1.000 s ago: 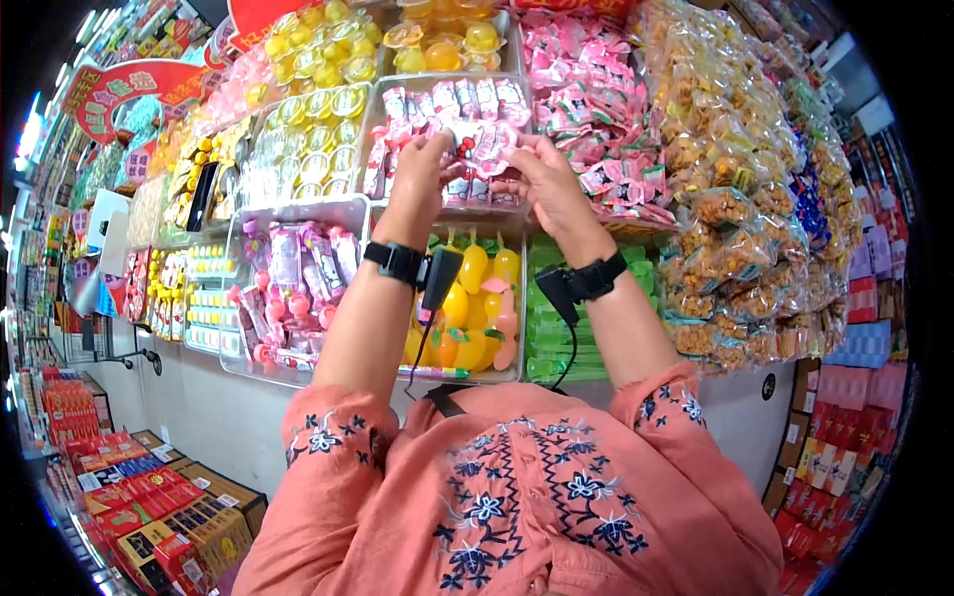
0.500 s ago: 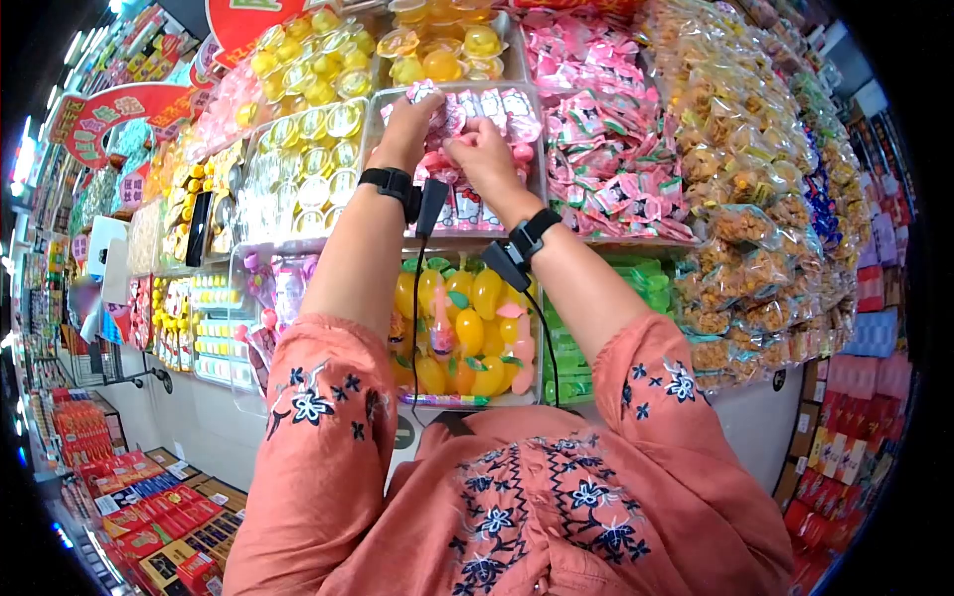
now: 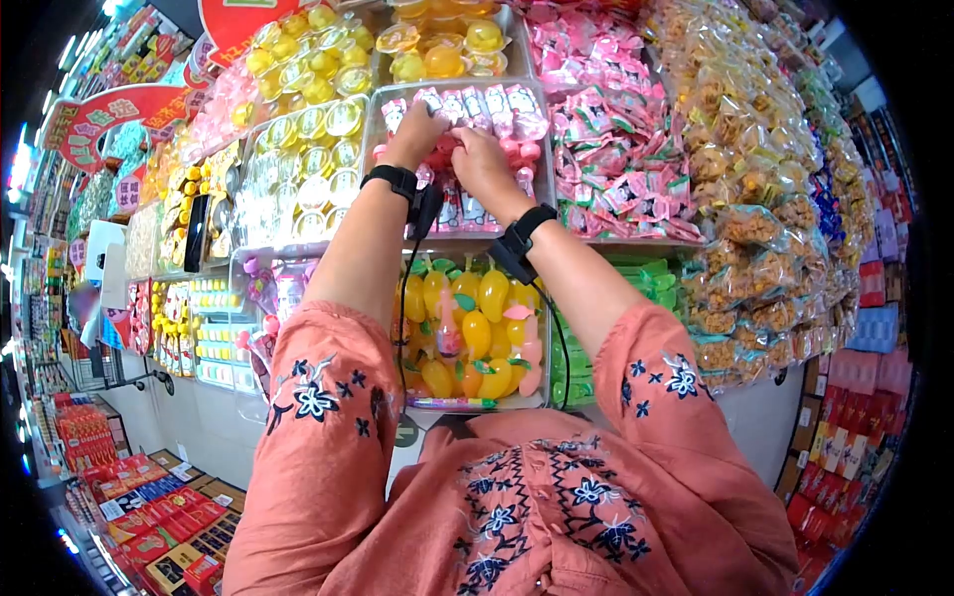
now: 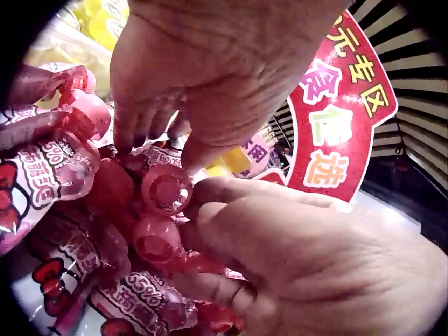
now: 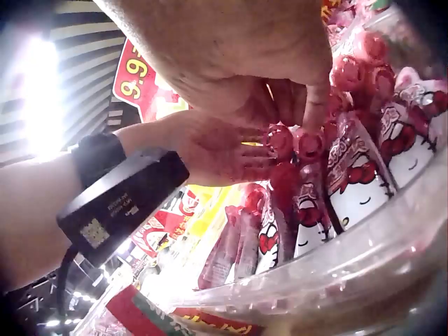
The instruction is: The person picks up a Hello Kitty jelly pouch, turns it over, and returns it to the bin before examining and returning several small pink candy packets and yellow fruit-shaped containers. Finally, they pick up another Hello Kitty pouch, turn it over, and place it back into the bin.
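"Both hands were brought together over the pouches. How was the left hand [image 3: 422, 129] held?"

"With its fingers mostly extended and the tips set down by the red caps [image 5: 280, 142]. Whether any cap was pinched could not be told."

"And the right hand [image 3: 481, 167]?"

"It was held just beside the left, fingers partly bent, tips brought to the same caps. Its grip was partly hidden, so nothing firmer could be told."

"Where were the pink pouches [image 5: 360, 185] seen?"

"Directly beneath and around both hands, side by side, with white cat faces printed on them. All were held in a clear tray [image 5: 343, 257]."

"What was seen farther out?"

"Beyond the hands, yellow jelly cups [image 3: 442, 62] were displayed; to their left, pale lidded cups [image 3: 311, 149]; to their right, heaped pink packets [image 3: 621, 179], then bagged snacks [image 3: 750, 228]. Nearer the body than the hands, yellow fruit-shaped packs [image 3: 492, 296] were laid beside green packages [image 3: 656, 281]."

"And on the wrists?"

"Black straps [image 3: 393, 179] were worn."
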`<act>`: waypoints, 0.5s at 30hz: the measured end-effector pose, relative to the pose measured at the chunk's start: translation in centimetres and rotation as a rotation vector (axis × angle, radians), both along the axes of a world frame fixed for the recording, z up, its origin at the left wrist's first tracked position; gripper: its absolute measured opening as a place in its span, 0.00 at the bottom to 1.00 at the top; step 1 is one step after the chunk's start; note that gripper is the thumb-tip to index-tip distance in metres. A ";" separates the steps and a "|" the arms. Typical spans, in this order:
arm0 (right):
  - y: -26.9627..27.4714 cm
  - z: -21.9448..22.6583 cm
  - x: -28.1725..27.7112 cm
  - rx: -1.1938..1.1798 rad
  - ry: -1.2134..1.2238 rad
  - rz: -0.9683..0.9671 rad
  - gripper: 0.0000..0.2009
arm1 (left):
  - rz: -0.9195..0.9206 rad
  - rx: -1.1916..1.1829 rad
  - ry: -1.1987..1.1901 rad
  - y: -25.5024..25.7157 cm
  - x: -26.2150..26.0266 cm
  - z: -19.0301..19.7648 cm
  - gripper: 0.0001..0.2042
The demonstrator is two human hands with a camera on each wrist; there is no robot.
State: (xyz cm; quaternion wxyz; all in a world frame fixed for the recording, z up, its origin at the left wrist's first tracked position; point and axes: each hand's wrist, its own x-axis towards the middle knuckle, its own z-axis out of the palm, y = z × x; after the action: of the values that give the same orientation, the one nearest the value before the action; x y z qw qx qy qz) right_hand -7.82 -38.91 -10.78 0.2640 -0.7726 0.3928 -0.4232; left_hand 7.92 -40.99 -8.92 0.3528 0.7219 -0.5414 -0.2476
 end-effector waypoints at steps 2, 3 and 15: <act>0.1 0.1 -0.7 -0.026 -0.025 0.067 0.12 | 0.003 -0.007 -0.030 0.3 -0.3 -0.3 0.20; 0.1 0.0 -1.0 -0.040 -0.039 0.101 0.12 | -0.004 0.003 -0.059 0.2 -0.3 -0.3 0.20; 0.4 1.9 -2.0 -0.039 0.072 0.171 0.14 | -0.017 0.055 -0.190 -0.3 -0.5 0.7 0.22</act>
State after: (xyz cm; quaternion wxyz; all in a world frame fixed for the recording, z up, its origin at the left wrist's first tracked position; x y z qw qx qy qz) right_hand -9.78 -38.47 -8.92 0.2698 -0.8229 0.3265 -0.3786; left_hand 7.43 -41.29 -8.26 0.2777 0.7469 -0.5716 -0.1958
